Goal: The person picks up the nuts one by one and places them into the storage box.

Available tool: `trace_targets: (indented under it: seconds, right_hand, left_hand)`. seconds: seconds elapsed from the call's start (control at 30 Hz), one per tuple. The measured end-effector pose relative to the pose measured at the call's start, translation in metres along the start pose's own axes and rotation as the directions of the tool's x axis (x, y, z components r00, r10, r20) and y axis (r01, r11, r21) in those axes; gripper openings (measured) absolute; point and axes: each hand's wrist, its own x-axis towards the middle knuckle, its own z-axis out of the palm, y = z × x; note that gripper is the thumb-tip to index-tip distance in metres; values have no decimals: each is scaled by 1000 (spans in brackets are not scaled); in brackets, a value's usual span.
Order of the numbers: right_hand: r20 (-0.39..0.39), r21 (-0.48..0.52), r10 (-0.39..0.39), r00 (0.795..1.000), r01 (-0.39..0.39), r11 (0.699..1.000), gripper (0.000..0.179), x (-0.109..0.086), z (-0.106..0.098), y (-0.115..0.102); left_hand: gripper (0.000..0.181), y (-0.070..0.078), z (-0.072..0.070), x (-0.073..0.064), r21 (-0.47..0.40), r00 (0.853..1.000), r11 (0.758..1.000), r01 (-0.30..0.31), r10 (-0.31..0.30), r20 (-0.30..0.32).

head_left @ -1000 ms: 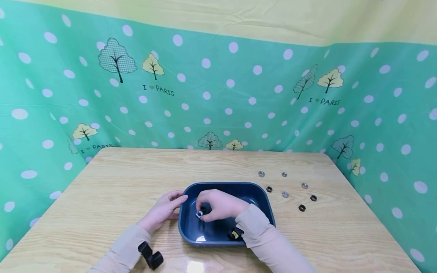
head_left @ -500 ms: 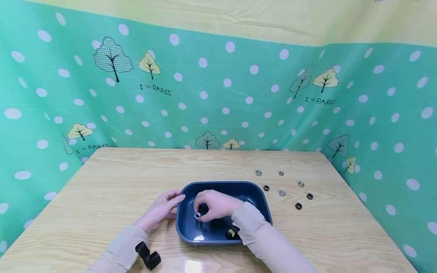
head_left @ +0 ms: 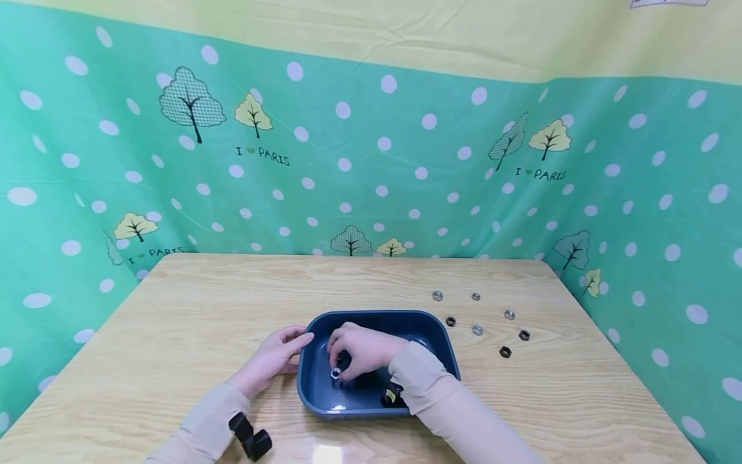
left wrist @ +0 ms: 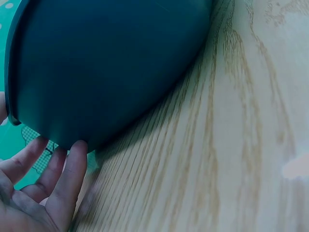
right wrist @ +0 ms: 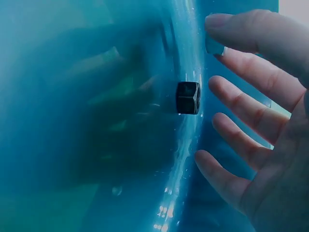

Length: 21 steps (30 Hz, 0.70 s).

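Observation:
A dark blue tub (head_left: 379,408) stands on the table. My left hand (head_left: 277,356) holds its left side, thumb at the rim and fingers against the outer wall, as the left wrist view shows from outside. Inside the tub, my right hand (head_left: 365,348) pinches a silver hex nut (head_left: 335,373) between thumb and index finger. That nut (right wrist: 215,47) is partly covered by the thumb in the right wrist view; the other fingers are spread apart. A black hex nut (right wrist: 188,98) lies on the tub's floor beside the fingertips.
Right of the tub, several loose nuts are scattered on the wooden table (head_left: 232,290): silver ones such as the nut (head_left: 437,296) at the back, and black ones such as the nut (head_left: 505,352) nearer me. A green dotted curtain (head_left: 359,154) hangs behind.
The right hand has lowered the silver nut slightly, toward the near side of the tub. The left hand keeps its hold. The head view has shifted a little.

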Motion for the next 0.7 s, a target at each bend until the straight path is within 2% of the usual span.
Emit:
trace_targets:
  seconds: [0.27,0.7]
  right_hand:
    - [7,-30,-13,1000,14,999,8,4,-1,-5]
    - [49,-87,-29,998,33,996,9,11,4,-11]
  left_hand:
    - [48,3,1,-3,8,1000,1000,-2,2,-11]
    - [49,0,2,-3,-13,1000,1000,-11,12,5]
